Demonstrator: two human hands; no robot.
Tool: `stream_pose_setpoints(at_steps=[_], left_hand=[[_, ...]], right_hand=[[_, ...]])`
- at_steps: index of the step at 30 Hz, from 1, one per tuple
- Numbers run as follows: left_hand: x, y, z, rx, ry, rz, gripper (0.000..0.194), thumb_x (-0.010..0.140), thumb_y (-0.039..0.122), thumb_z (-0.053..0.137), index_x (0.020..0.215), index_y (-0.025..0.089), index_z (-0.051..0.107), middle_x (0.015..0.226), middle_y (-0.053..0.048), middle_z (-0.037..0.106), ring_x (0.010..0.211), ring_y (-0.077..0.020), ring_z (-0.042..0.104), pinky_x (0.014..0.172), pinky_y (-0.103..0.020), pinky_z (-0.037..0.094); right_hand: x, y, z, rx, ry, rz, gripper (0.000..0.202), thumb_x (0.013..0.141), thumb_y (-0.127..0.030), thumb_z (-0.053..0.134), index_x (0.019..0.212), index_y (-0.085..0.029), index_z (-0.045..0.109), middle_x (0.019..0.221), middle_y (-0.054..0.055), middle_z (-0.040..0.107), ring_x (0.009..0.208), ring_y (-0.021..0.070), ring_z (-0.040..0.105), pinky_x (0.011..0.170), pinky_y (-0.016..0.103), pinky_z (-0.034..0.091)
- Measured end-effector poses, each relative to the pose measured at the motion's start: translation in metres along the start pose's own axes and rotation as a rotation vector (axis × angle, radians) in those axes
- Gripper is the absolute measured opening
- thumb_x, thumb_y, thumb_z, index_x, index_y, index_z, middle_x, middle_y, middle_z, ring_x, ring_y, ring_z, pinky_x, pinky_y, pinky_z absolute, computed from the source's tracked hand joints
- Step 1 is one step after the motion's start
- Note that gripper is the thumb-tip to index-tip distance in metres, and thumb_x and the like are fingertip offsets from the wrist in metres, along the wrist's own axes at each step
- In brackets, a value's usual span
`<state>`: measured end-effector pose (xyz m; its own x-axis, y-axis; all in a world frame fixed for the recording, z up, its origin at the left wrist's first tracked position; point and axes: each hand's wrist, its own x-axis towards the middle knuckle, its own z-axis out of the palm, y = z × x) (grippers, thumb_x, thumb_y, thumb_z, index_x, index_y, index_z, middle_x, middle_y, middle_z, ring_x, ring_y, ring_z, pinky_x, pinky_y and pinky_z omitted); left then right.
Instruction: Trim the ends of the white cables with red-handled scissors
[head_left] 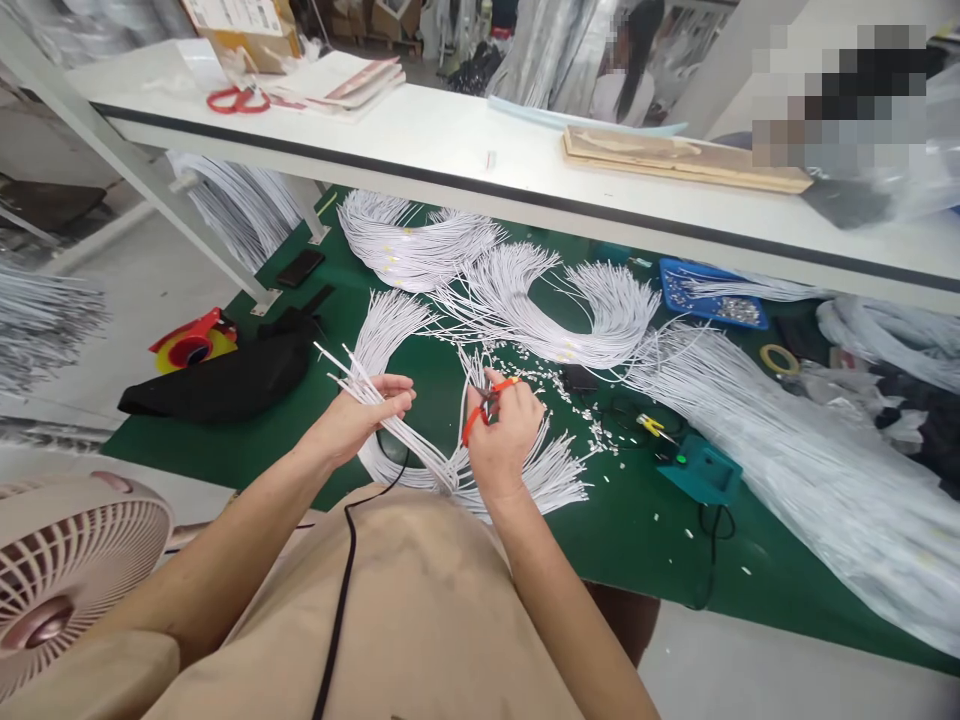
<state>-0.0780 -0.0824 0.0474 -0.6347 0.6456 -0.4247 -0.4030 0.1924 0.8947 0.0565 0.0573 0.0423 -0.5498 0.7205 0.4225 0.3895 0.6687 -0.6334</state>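
Note:
Several white wires [405, 432] lie across the palm of my left hand [373, 402], their cut ends sticking out to the upper left. The thumb and fingers of that hand close around them. My right hand [510, 430] grips orange-handled cutters [491, 402], whose jaws are mostly hidden by the hand. Under both hands lies a curved bundle of white wires [559, 470] on the green table mat [600, 540]. Two more curved wire bundles, a near one [570, 335] and a farther one [420, 250], rest beyond my hands. Small white offcuts [555, 380] are scattered to the right of the cutters.
A teal device [701, 470] with a cable and a long wrapped wire bundle [810, 470] lie right. A blue tray [712, 292] holds small parts. Left are a tape dispenser [195, 340], black pouch [225, 385] and fan [67, 580]. A white shelf [465, 140] spans the back.

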Motion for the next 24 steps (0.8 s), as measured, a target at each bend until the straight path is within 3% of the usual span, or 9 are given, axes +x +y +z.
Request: stream_pose_setpoints(at_steps=[3, 6, 9, 11, 16, 20, 24], left_hand=[[0.002, -0.002, 0.001, -0.015, -0.009, -0.01, 0.041, 0.058, 0.034, 0.076, 0.094, 0.018, 0.064, 0.091, -0.006, 0.066, 0.08, -0.0161, 0.06, 0.07, -0.027, 0.045], [0.002, -0.004, 0.001, -0.058, -0.023, -0.007, 0.038, 0.06, 0.032, 0.075, 0.094, 0.019, 0.064, 0.088, -0.004, 0.067, 0.08, -0.0156, 0.061, 0.073, -0.028, 0.045], [0.001, -0.006, -0.001, -0.082, -0.025, 0.01, 0.036, 0.062, 0.03, 0.075, 0.094, 0.018, 0.064, 0.089, -0.004, 0.066, 0.081, -0.0149, 0.06, 0.077, -0.028, 0.044], [0.0, -0.007, -0.004, -0.073, -0.03, 0.019, 0.036, 0.061, 0.029, 0.075, 0.094, 0.017, 0.064, 0.091, -0.005, 0.065, 0.086, -0.016, 0.059, 0.08, -0.029, 0.043], [0.0, -0.008, -0.01, -0.026, -0.074, 0.055, 0.04, 0.06, 0.025, 0.076, 0.098, 0.017, 0.063, 0.097, -0.007, 0.065, 0.095, -0.0189, 0.057, 0.085, -0.031, 0.042], [0.002, -0.012, 0.001, -0.055, -0.05, 0.055, 0.042, 0.06, 0.028, 0.076, 0.098, 0.016, 0.063, 0.096, -0.008, 0.066, 0.091, -0.0193, 0.058, 0.08, -0.031, 0.043], [0.004, -0.018, 0.023, -0.167, -0.012, 0.077, 0.034, 0.062, 0.032, 0.073, 0.089, 0.016, 0.063, 0.084, -0.005, 0.066, 0.076, -0.016, 0.059, 0.071, -0.029, 0.044]], right_hand=[[-0.004, -0.022, 0.0, 0.107, -0.104, -0.146, 0.029, 0.08, -0.019, 0.045, 0.107, -0.019, 0.059, 0.08, 0.004, 0.058, 0.082, 0.0165, 0.052, 0.088, 0.032, 0.031], [-0.006, -0.032, 0.007, 0.15, -0.392, -0.209, 0.018, 0.077, -0.017, 0.047, 0.085, -0.019, 0.063, 0.072, 0.002, 0.059, 0.074, 0.0151, 0.053, 0.078, 0.029, 0.035], [-0.009, -0.029, 0.016, 0.086, -0.678, -0.074, 0.011, 0.073, -0.023, 0.054, 0.065, -0.019, 0.06, 0.062, 0.0, 0.058, 0.059, 0.0133, 0.05, 0.061, 0.025, 0.034], [-0.01, -0.022, 0.019, 0.095, -0.753, 0.037, 0.013, 0.072, -0.027, 0.056, 0.062, -0.019, 0.06, 0.06, 0.0, 0.058, 0.055, 0.0125, 0.05, 0.055, 0.023, 0.033], [-0.018, -0.007, 0.019, 0.384, -0.583, 0.258, 0.02, 0.073, -0.036, 0.055, 0.071, -0.018, 0.064, 0.065, 0.0, 0.061, 0.058, 0.0116, 0.051, 0.056, 0.022, 0.036], [-0.031, -0.005, 0.025, 0.543, -0.448, 0.5, 0.027, 0.072, -0.041, 0.055, 0.067, -0.016, 0.061, 0.053, -0.003, 0.052, 0.05, 0.0098, 0.043, 0.052, 0.022, 0.034], [-0.034, -0.009, 0.027, 0.609, -0.487, 0.486, 0.023, 0.067, -0.038, 0.06, 0.065, -0.016, 0.062, 0.054, -0.003, 0.052, 0.053, 0.0099, 0.043, 0.053, 0.022, 0.035]])
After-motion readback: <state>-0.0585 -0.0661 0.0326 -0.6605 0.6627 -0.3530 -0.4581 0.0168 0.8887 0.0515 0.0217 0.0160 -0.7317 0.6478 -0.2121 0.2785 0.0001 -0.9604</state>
